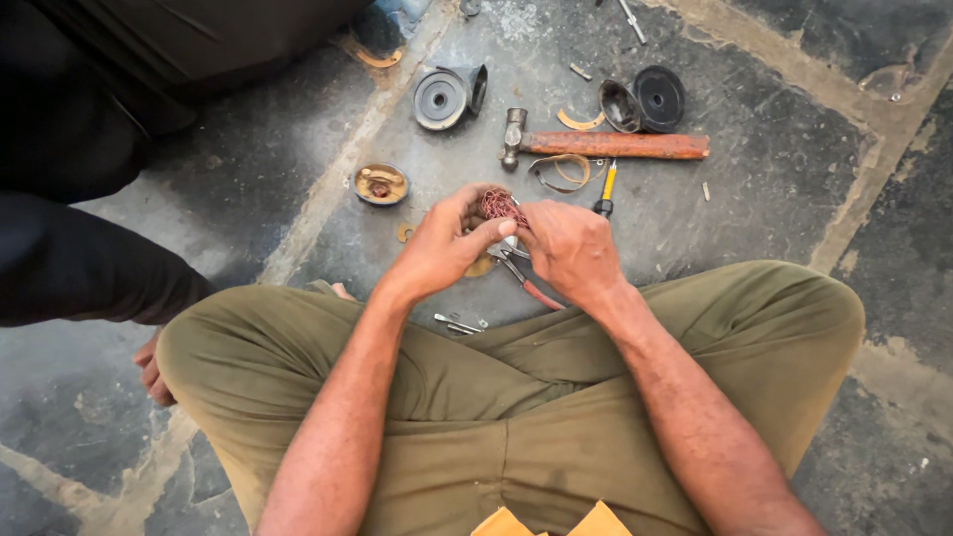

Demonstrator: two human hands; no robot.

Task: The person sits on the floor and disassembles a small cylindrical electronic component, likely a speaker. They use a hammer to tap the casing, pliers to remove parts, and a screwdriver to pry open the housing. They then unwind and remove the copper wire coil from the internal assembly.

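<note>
I sit cross-legged on a stone floor in olive trousers. My left hand (444,241) and my right hand (568,244) meet in front of my knees. Together they grip a small bundle of reddish copper wire (499,204) on a metal part. Pliers with red handles (526,280) hang under my right hand; whether that hand grips them I cannot tell.
A hammer with an orange wooden handle (606,145) lies ahead, with a yellow-handled screwdriver (606,187), round metal caps (442,97), black discs (657,97) and a small rusty cup (381,184). Loose screws (457,324) lie near my shin. Another person in dark clothes (89,149) sits at left.
</note>
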